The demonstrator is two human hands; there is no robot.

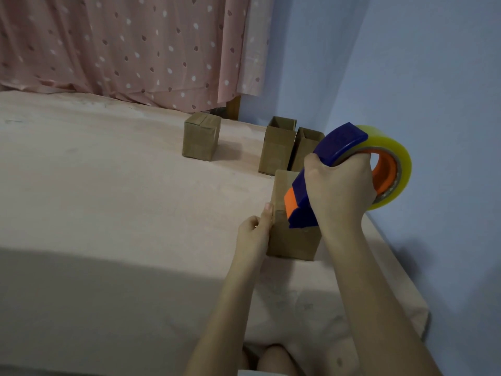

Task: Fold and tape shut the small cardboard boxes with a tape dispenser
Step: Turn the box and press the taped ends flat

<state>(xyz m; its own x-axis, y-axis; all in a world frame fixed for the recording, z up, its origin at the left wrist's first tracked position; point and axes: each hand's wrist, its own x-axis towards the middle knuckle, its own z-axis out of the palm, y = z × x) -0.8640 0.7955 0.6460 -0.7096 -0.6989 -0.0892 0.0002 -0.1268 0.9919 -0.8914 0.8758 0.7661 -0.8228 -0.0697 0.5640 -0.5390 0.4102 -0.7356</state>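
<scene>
Head view. A pale pink surface (108, 185) fills the left and centre of the frame, with a broad shadow across its lower left; its right edge runs diagonally down the lower right beside a blue wall (420, 63). A pink curtain (122, 44) with white and dark spots hangs across the upper left, its hem reaching the surface. Right of centre, the box being taped (292, 240) stands upright on the surface. The left hand (256, 232) presses against its left side, fingers curled and 1 digit extended up along the box edge. The right hand (340, 185) grips the tape dispenser (325, 169), fingers wrapped through its handle; the dispenser's blue and orange front end rests on the top of the box, and its roll of clear yellowish tape (393, 158) rises toward the right. Behind, 2 open boxes (276, 147) stand touching each other at upper centre right. Further left, well apart from them, 1 closed box (201, 139) stands near the curtain hem. A bare knee (273, 359) shows at the bottom edge.
</scene>
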